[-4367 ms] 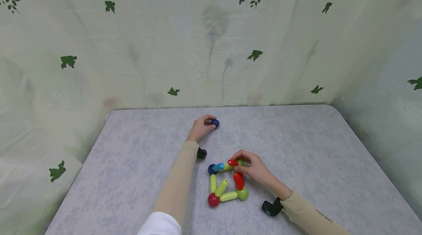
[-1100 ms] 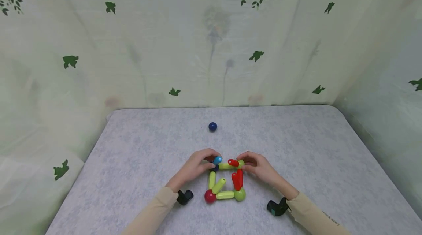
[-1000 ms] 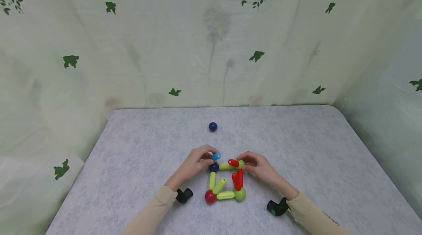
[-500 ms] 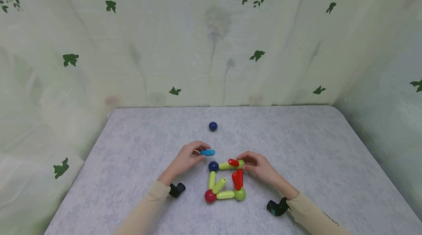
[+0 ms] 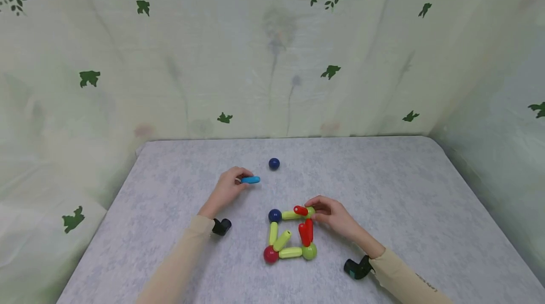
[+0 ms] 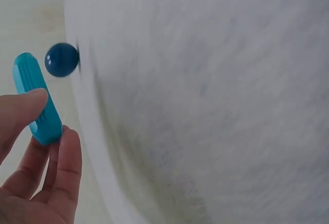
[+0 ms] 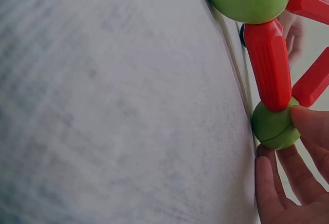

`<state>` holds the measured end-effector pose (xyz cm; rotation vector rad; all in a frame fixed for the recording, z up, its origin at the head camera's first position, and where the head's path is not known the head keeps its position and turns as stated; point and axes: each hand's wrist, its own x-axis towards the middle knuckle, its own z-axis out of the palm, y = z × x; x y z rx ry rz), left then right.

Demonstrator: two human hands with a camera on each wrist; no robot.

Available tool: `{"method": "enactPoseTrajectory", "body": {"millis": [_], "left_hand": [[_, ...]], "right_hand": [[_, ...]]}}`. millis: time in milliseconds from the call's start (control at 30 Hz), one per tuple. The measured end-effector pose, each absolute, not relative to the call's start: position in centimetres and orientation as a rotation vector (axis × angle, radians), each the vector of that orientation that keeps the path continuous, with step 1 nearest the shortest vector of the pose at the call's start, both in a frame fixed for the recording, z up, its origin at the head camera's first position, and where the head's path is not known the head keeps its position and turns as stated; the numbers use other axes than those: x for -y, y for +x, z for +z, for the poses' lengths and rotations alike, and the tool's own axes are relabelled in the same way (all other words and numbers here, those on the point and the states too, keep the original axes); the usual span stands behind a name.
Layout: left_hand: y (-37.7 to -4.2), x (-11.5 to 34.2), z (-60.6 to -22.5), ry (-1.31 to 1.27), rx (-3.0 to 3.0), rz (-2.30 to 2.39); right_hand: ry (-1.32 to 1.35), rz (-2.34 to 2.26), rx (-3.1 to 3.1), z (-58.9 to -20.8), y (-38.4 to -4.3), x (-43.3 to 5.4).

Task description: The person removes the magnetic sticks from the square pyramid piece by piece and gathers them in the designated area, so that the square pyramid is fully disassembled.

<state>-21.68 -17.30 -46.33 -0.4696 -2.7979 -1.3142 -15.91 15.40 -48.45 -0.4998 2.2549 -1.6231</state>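
Note:
My left hand [image 5: 227, 188] pinches a light blue magnetic rod [image 6: 38, 98] between thumb and fingers, left of and nearer than a loose dark blue ball [image 5: 274, 164]. My right hand [image 5: 336, 219] holds the green ball [image 7: 277, 126] at the far right corner of a square frame. That frame joins a second dark blue ball [image 5: 275, 215], a red ball [image 5: 270, 254] and another green ball [image 5: 309, 251] with yellow-green rods [image 5: 291, 252] and a red rod [image 7: 268, 67]. A red rod [image 5: 301, 210] rises from the held ball; other rods slant up from the two near corners.
A grey cloth-covered table [image 5: 170, 190] lies beneath everything. Behind it hangs a pale curtain [image 5: 238, 58] printed with leaves. Black wrist cameras [image 5: 357, 267] sit at both wrists, the right one close to the frame's near right corner.
My left hand let go of the loose blue ball, took the light blue rod off the frame's dark blue corner ball, and carried it away to the left and back. The right hand stays at its corner.

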Motion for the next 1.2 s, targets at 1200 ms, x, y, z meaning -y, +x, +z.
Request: {"method": "enactPoseTrajectory", "body": {"millis": [1200], "left_hand": [[-26.3,17.4,-47.2,-0.244,2.967,-1.157]], "right_hand": [[-0.518,-1.611,-2.251,-48.4,-15.8,-15.4]]}}
